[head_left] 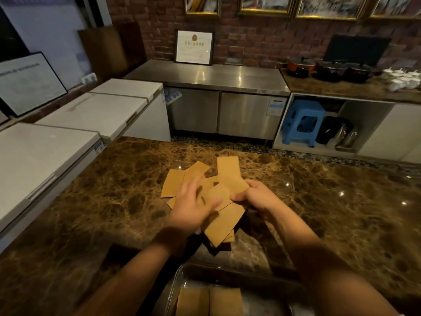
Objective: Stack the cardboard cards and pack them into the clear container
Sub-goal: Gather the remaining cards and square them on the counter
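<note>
Roughly eight cards [224, 221], two hands [252, 197].

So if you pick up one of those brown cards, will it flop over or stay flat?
Probably stay flat. The cardboard cards jut past the right hand without drooping, so they look stiff. They seem thin, so likely light. Loose ones lie fanned on the glossy marble counter, so a push would probably slide them.

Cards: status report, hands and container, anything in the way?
Right hand grips a card bundle; left hand blurred, on the cards. Loose cards fanned on the counter. Container near edge, cards inside. Nothing blocking.
</note>
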